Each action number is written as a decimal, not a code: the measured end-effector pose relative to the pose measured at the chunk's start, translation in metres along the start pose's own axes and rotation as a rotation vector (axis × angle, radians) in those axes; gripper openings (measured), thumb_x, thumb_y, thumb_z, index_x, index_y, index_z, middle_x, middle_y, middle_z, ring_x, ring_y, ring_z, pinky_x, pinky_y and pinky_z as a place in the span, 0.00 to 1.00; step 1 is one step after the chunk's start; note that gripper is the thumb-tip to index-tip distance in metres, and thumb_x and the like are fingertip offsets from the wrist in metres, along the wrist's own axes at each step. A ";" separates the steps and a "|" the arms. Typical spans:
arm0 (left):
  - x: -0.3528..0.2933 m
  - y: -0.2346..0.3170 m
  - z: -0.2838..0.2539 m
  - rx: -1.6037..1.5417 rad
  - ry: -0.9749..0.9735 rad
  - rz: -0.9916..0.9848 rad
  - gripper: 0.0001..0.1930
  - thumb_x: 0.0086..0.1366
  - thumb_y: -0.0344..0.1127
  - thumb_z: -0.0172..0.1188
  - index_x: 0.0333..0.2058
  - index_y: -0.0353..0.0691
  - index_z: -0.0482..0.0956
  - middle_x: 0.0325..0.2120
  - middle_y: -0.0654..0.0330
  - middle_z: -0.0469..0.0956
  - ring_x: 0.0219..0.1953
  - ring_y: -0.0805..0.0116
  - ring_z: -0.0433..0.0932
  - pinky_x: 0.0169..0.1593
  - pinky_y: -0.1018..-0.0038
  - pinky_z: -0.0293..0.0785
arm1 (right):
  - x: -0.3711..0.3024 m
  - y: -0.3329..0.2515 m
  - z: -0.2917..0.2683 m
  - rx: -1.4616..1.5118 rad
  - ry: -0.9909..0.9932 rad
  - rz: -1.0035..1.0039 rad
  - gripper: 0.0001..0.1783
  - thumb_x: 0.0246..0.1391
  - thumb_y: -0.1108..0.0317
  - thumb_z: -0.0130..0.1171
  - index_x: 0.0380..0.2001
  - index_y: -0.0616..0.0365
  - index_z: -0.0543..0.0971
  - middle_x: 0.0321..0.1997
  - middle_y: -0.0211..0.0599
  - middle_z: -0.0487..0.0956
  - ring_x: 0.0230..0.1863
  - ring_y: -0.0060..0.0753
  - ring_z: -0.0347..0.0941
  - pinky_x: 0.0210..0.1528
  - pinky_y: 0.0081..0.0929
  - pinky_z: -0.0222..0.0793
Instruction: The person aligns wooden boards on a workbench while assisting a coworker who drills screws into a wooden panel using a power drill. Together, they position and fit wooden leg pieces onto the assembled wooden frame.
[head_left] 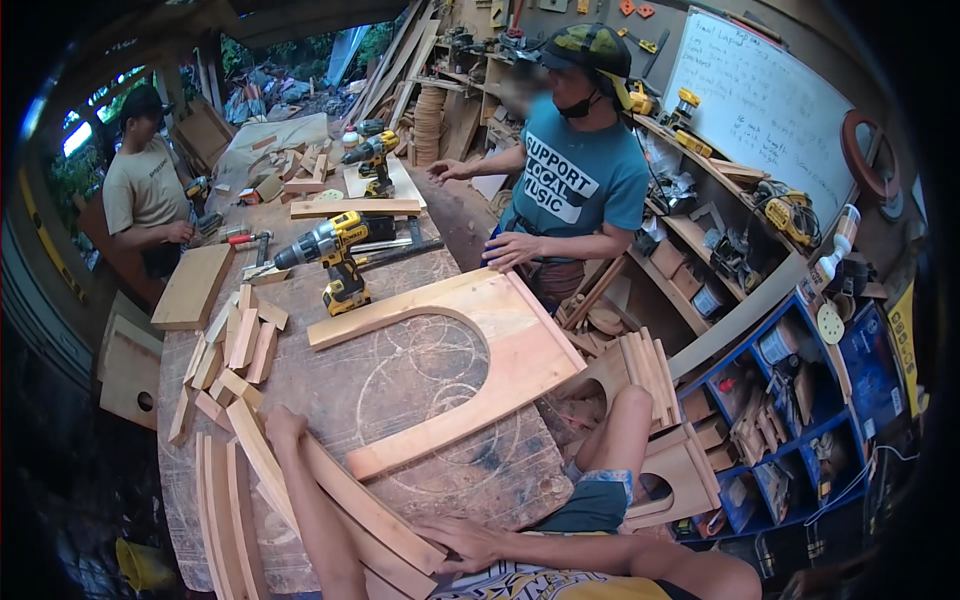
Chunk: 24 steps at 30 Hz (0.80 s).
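Several curved wooden pieces lie along the near left of the workbench (400,400). My left hand (286,428) is closed at the far end of one curved wooden piece (365,503), its fingertips partly hidden. My right hand (462,541) grips the near end of the same piece, close to my body. Left of my left forearm rest another curved piece (262,450) and a row of upright curved strips (240,520). Beyond my hands lies a flat wooden panel (520,345) with a U-shaped cutout.
A yellow cordless drill (338,262) stands past the panel, another drill (373,165) farther back. Short wood blocks (240,340) are heaped at left, near a thick board (195,287). A co-worker (575,170) touches the panel's far edge; another person (148,190) stands far left. Blue shelving (770,440) is at right.
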<state>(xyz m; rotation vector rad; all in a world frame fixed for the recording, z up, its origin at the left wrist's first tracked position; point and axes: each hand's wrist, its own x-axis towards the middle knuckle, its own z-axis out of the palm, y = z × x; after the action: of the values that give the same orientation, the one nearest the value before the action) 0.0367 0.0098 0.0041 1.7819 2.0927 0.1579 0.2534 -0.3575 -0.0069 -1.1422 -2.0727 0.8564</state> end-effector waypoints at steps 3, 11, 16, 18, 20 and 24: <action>0.005 -0.010 0.005 -0.016 0.018 -0.002 0.17 0.49 0.33 0.63 0.38 0.31 0.82 0.42 0.38 0.81 0.48 0.44 0.80 0.53 0.57 0.76 | -0.010 0.008 0.004 -0.053 -0.074 -0.091 0.48 0.57 0.43 0.59 0.68 0.67 0.56 0.69 0.61 0.61 0.69 0.59 0.58 0.70 0.46 0.54; -0.016 0.002 -0.008 0.010 0.071 0.071 0.18 0.48 0.36 0.65 0.36 0.29 0.82 0.40 0.37 0.81 0.46 0.43 0.81 0.50 0.57 0.78 | -0.012 0.026 0.023 -0.199 -0.009 -0.091 0.46 0.47 0.61 0.63 0.67 0.68 0.58 0.67 0.57 0.64 0.67 0.56 0.61 0.68 0.47 0.57; -0.011 -0.012 -0.001 -0.002 0.167 0.069 0.17 0.48 0.36 0.67 0.34 0.29 0.83 0.39 0.39 0.82 0.44 0.44 0.82 0.49 0.57 0.79 | -0.010 0.024 0.023 -0.154 0.034 -0.153 0.45 0.51 0.57 0.64 0.66 0.70 0.60 0.65 0.58 0.66 0.65 0.57 0.64 0.67 0.47 0.59; -0.008 -0.004 0.002 -0.002 0.175 0.051 0.17 0.48 0.37 0.67 0.34 0.29 0.83 0.39 0.40 0.82 0.44 0.44 0.82 0.49 0.57 0.79 | -0.012 0.027 0.021 -0.174 0.026 -0.152 0.44 0.54 0.52 0.62 0.66 0.71 0.60 0.66 0.58 0.66 0.65 0.57 0.64 0.66 0.48 0.60; -0.008 -0.005 0.004 0.019 0.123 0.064 0.18 0.48 0.37 0.67 0.36 0.30 0.82 0.40 0.41 0.82 0.44 0.44 0.82 0.49 0.58 0.79 | -0.013 0.025 0.023 -0.161 0.033 -0.116 0.45 0.54 0.52 0.61 0.66 0.70 0.59 0.67 0.58 0.65 0.65 0.56 0.64 0.67 0.47 0.60; -0.003 -0.001 0.004 0.014 0.114 0.082 0.19 0.48 0.37 0.67 0.37 0.31 0.82 0.40 0.40 0.82 0.44 0.44 0.82 0.49 0.58 0.79 | -0.017 0.033 0.026 -0.193 0.016 -0.119 0.44 0.53 0.58 0.61 0.67 0.70 0.58 0.68 0.57 0.64 0.66 0.56 0.63 0.68 0.47 0.58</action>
<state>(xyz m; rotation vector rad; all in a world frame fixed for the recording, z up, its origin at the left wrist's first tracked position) 0.0374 0.0064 0.0007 1.9094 2.1029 0.2740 0.2565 -0.3650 -0.0518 -1.1072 -2.2229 0.5995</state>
